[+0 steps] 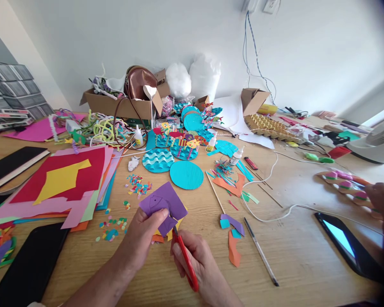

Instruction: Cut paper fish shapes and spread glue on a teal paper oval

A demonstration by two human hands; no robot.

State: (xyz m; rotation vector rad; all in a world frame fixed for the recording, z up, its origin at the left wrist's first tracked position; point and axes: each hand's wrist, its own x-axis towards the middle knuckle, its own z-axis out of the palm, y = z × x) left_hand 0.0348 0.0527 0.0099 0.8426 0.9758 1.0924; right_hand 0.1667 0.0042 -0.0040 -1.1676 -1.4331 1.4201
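My left hand (pixel 143 230) pinches a piece of purple paper (pixel 176 198) with a fish outline drawn on it. In my right hand (pixel 195 253) are red-handled scissors (pixel 187 260), their blades at the paper's lower edge beside the outline. Yellow and orange paper bits show on the table under the purple sheet. Just beyond lies a round turquoise corrugated disc (pixel 187 175), next to a second disc with wavy layers (pixel 158 160). Left of the purple paper are small confetti pieces (pixel 139 185) and a cut-out fish (pixel 133 163).
Stacked coloured paper (pixel 92 187) and a dark phone (pixel 28 268) lie at left. On the right are a pen (pixel 260 251), a lit phone (pixel 339 238), a white cable (pixel 269 221) and another person's hand (pixel 380 198). A cardboard box (pixel 115 106) and glue bottles (pixel 237 156) stand farther back.
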